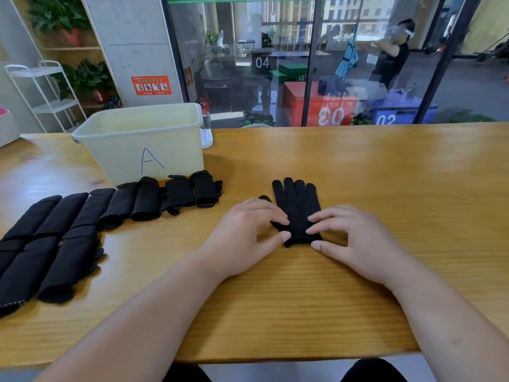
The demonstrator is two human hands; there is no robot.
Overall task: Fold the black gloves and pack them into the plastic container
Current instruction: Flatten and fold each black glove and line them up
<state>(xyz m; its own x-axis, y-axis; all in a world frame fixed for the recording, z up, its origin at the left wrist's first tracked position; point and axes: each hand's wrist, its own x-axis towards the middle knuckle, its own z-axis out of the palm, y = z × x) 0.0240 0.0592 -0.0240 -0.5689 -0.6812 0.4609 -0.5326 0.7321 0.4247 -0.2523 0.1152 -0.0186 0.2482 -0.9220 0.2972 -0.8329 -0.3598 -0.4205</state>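
A black glove (298, 205) lies flat on the wooden table (385, 188), fingers pointing away from me. My left hand (248, 227) rests on its left side near the cuff, fingertips touching the fabric. My right hand (355, 238) touches the cuff from the right, fingers slightly bent. A pale plastic container (143, 142) marked "A" stands at the back left. Several folded black gloves (82, 216) lie in rows in front of it and along the left edge.
A white object (206, 133) sits behind the container's right corner. A glass wall runs behind the table's far edge. A white shelf rack (46, 95) and potted plants stand at the back left. The table's near edge is close to my body.
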